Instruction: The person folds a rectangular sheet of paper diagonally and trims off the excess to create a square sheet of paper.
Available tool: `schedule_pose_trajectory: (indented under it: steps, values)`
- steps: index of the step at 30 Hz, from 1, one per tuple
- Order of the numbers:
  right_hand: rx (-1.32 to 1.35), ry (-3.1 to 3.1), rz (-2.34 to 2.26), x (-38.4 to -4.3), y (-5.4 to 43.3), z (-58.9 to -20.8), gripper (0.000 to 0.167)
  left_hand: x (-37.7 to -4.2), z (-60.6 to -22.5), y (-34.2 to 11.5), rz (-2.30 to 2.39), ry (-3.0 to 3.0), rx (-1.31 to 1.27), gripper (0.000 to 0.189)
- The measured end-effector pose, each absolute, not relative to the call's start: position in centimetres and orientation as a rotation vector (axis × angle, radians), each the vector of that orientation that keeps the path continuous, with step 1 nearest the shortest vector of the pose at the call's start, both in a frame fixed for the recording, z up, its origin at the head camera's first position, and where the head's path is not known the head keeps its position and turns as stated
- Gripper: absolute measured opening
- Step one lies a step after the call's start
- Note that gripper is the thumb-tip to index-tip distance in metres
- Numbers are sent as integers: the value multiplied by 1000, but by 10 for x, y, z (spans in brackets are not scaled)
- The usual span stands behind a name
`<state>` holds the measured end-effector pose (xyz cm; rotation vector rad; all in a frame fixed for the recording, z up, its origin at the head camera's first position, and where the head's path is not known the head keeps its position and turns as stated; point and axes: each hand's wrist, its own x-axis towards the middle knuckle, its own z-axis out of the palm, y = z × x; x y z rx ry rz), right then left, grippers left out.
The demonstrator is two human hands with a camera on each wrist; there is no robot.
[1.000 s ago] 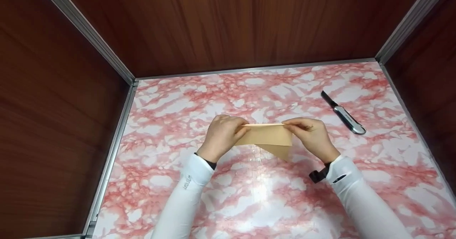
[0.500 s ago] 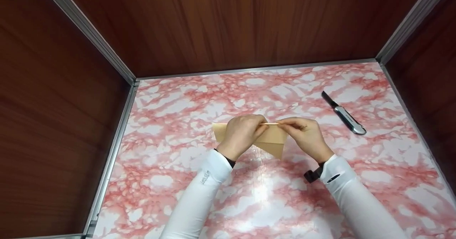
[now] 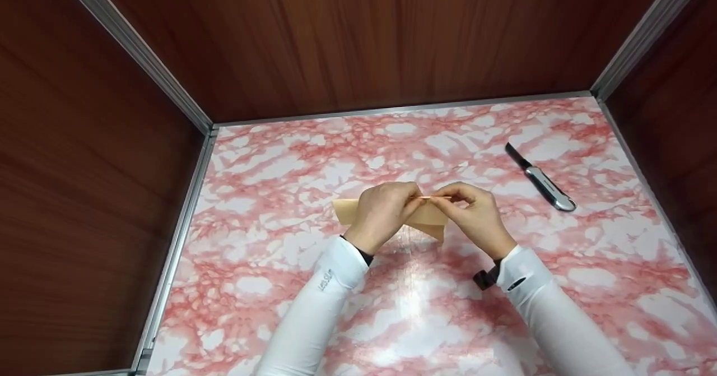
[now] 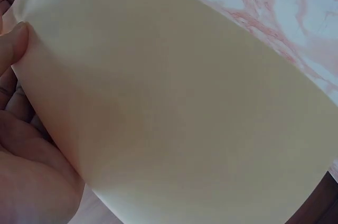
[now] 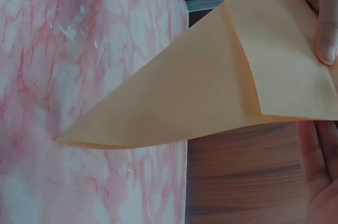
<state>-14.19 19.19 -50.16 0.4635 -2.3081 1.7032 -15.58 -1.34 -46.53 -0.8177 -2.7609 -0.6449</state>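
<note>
Both the left hand and right hand pinch a folded tan paper along one edge, a knife lying farther right.

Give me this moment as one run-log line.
left hand: pinches folded paper | right hand: pinches paper's far edge | knife: on table, blade out, untouched
</note>
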Motion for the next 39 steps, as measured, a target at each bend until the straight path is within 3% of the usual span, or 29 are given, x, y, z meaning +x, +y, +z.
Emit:
schedule_pose_trajectory:
  steps: [5, 10, 16, 39]
  values:
    - [510, -2232, 1680, -135, 186, -487, 4, -156, -465, -14, -664, -2791, -826, 20]
    - [499, -2239, 1740, -142, 195, -507, 6, -155, -465, -15, -686, -2811, -822, 21]
    - [426, -2452, 1751, -146, 205, -516, 22, -155, -460, -18, -682, -2807, -809, 17]
    - [531, -2527, 1647, -143, 201, -519, 6, -157, -471, -17, -545, -2577, -1085, 23]
